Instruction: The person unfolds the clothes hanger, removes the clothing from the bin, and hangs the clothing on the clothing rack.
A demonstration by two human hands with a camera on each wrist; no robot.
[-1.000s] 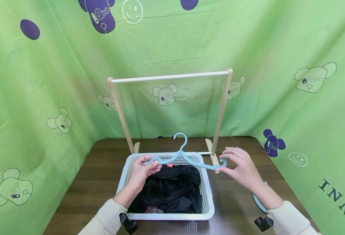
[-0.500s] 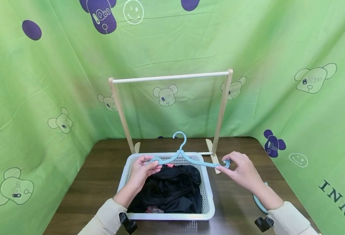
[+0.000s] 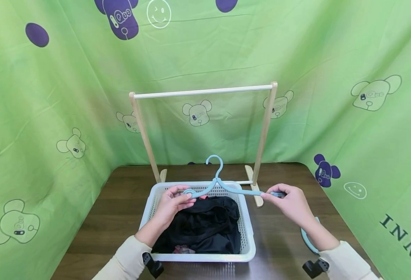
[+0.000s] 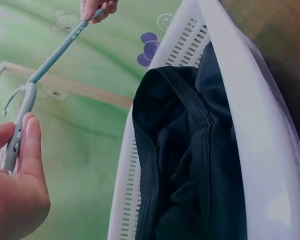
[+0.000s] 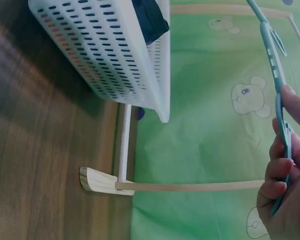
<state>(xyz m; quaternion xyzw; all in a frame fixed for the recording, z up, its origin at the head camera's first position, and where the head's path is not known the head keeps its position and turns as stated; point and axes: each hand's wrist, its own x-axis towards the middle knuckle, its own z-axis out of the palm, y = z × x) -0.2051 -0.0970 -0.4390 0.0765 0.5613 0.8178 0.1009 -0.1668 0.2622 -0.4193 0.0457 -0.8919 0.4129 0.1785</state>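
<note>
A light blue plastic clothes hanger (image 3: 238, 191) is held level over the far part of a white laundry basket (image 3: 250, 241), hook upward. My left hand (image 3: 167, 206) pinches its left end between thumb and fingers. At the other end, my right hand (image 3: 291, 202) grips the arm, whose tip runs under the fingers. In the right wrist view, the fingers curl round the slotted hanger arm (image 5: 272, 60). The left wrist view shows the thumb and fingertips on the hanger's near end (image 4: 13, 147). Black clothing (image 3: 209, 225) lies crumpled in the basket, with small pink bits showing.
Behind the basket stands a wooden garment rack with a white top bar (image 3: 205, 92). A curved light blue piece (image 3: 308, 241) lies on the brown table (image 3: 100, 217), partly hidden by my right forearm. Green printed cloth (image 3: 233, 50) surrounds the table.
My right hand has shifted rightward and closed from spread fingers to a grip. The hanger's right arm now reaches farther right and lies flatter; its curled end no longer shows. My left hand barely moved.
</note>
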